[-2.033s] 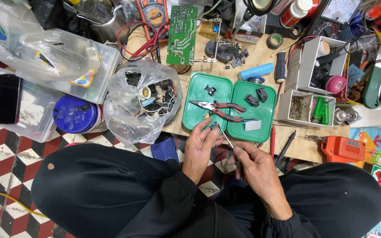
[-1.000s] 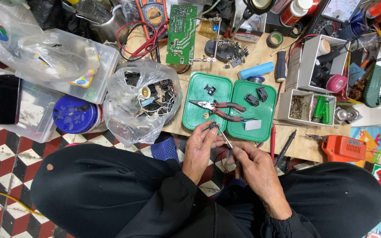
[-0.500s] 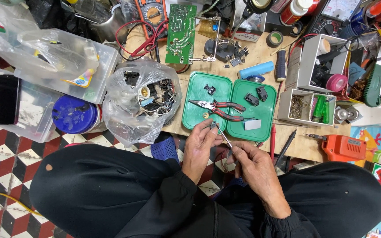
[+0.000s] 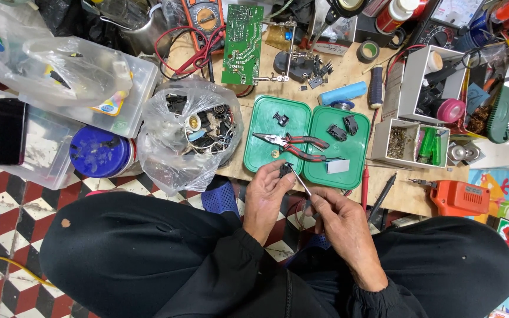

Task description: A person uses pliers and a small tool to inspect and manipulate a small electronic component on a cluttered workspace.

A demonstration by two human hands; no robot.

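My left hand (image 4: 271, 194) pinches a small black part (image 4: 285, 170) just below the front edge of the open green case (image 4: 266, 115). My right hand (image 4: 337, 221) grips a thin metal tool (image 4: 300, 181) whose tip meets that part. Red-handled pliers (image 4: 293, 144) lie across the case's two halves, with a few small black parts (image 4: 337, 131) beside them. Both hands hover above my lap, between my knees in black trousers.
A clear bag of mixed parts (image 4: 198, 129) sits left of the case. A green circuit board (image 4: 243, 44), a blue cylinder (image 4: 341, 93), a grey compartment box (image 4: 419, 126), an orange tool (image 4: 459, 197) and plastic bins (image 4: 60, 70) crowd the low wooden bench.
Both hands have stayed in the same place, with only small shifts of the fingers and the thin tool against the black part.
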